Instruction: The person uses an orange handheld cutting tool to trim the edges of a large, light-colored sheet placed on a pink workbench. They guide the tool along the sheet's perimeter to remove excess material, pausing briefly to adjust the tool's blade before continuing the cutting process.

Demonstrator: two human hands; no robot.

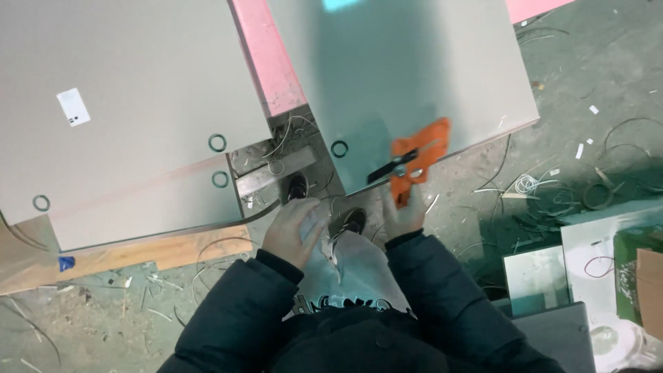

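My right hand [406, 211] grips an orange hand tool [414, 160] with a dark blade, held against the near edge of a large grey panel [414, 76]. My left hand [293, 231] hovers below that panel's corner, fingers loosely apart, holding nothing I can see. Both sleeves are dark and padded. A second grey panel [124, 103] lies to the left, stacked on another, with round ring marks near its edges. My shoes [352, 221] show between the hands.
A pink board [269, 62] lies under the panels. A wooden plank [138, 255] sits below the left stack. Thin edge-strip offcuts and coils [532, 183] litter the concrete floor. Smaller panels and boxes [594, 269] stand at the right.
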